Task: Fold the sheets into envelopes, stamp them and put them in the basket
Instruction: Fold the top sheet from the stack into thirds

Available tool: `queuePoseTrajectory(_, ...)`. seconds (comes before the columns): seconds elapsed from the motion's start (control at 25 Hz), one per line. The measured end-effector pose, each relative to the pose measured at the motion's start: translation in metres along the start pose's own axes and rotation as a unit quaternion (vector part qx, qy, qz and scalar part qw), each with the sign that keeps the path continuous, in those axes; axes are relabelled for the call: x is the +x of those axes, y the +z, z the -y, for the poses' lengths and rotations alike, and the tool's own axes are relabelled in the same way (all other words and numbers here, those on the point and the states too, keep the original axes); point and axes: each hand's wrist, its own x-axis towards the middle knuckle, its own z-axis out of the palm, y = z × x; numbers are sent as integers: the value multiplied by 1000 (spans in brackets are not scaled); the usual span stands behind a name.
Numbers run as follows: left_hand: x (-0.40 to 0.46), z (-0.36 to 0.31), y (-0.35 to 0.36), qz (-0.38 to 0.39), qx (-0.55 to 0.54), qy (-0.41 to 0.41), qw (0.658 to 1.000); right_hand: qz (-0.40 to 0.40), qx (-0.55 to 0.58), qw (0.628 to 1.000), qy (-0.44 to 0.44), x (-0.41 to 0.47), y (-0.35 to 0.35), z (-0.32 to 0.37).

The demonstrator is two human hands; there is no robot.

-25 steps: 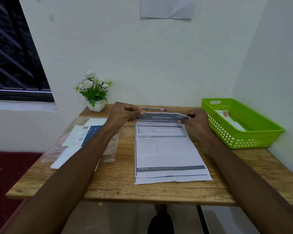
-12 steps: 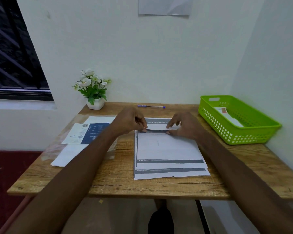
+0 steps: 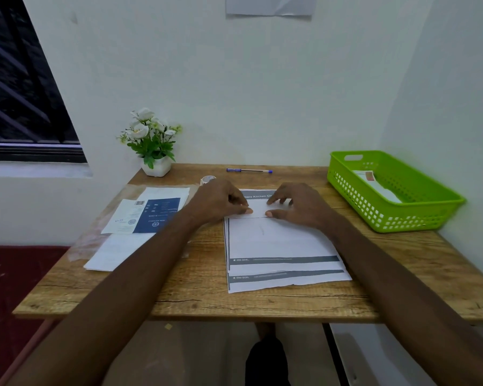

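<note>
A stack of printed sheets lies in the middle of the wooden table. The top sheet's far edge is folded toward me into a white flap. My left hand pinches that flap at its left end, thumb and fingers on the paper. At the flap's right end my right hand presses it down with spread fingers. A green basket stands at the table's right, holding a white folded envelope with a red stamp.
A blue pen lies at the table's far edge. A potted white flower stands at the far left corner. A tape roll peeks out behind my left hand. Papers with a blue printed card lie on the left.
The top sheet's far edge, held lifted a second ago, has been folded over toward me and laid flat. Both hands came down onto the fold.
</note>
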Motion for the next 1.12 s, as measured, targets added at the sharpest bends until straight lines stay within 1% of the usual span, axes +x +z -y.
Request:
queuePoseTrajectory(0.04, 0, -1, 2, -9, 17, 3, 1000, 13, -10, 1000, -8, 1, 2, 4)
queuePoseTrajectory(0.12, 0, -2, 8, -5, 51, -1, 999, 65, -28, 997, -19, 3, 6, 13)
queuePoseTrajectory(0.24, -1, -4, 15, 28, 85, -2, 996, 164, -12, 986, -17, 3, 15, 28)
queuePoseTrajectory(0.32, -2, -5, 17, 62, 86, 3, 994, 218, -42, 975, -14, 0, 23, 31)
queuePoseTrajectory(0.36, -2, -5, 17, 86, 92, 8, 992, 231, -62, 971, -11, 0, 26, 31)
queuePoseTrajectory(0.44, -2, -6, 19, 130, 104, 9, 986, 235, -81, 969, 7, 1, 28, 28)
queuePoseTrajectory(0.6, 0, -7, 18, 180, 134, -16, 974, 207, -97, 971, 68, -1, 22, 13)
queuePoseTrajectory(0.76, 1, -6, 16, 204, 144, -44, 967, 202, -107, 967, 116, -2, 16, 2)
queuePoseTrajectory(0.88, 2, -2, 16, 181, 119, -56, 975, 195, -100, 966, 141, 0, 11, -7)
queuePoseTrajectory(0.96, 3, 5, 13, 118, 62, -56, 989, 184, -69, 973, 124, 5, 3, -16)
queuePoseTrajectory(1.04, 2, 10, 8, 54, 13, -63, 996, 172, -9, 978, 120, 8, -7, -24)
queuePoseTrajectory(1.12, 2, 13, 6, 34, 26, -68, 997, 150, 37, 981, 119, 10, -13, -32)
